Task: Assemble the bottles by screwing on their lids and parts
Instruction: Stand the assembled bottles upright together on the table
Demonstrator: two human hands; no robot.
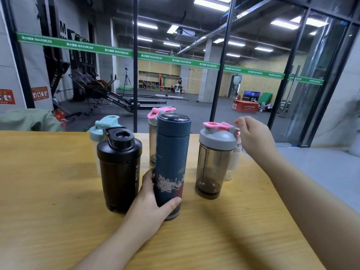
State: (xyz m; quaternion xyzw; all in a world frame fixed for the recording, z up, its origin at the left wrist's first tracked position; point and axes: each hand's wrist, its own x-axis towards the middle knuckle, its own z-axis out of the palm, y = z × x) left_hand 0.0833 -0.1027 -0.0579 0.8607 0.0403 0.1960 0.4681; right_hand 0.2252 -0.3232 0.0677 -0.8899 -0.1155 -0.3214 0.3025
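My left hand [150, 203] grips the lower part of a dark blue flask [169, 152] with a flower print, standing upright with its lid on, at the table's middle. To its left stands a black shaker bottle [119, 172] with a black lid. On the right is a smoky clear shaker [212, 166] with a grey lid and pink flip cap. My right hand [253, 133] hovers by that cap with loosely curled fingers and nothing visible in them. A small pale bottle [236, 154] is partly hidden behind this shaker.
Behind the front row stand a mint-lidded bottle [101, 125] and a pink-lidded clear shaker [153, 121]. The wooden table [58, 191] ends at a glass wall just behind the bottles; its right edge runs diagonally under my right forearm. A green cloth [29, 119] lies at the far left.
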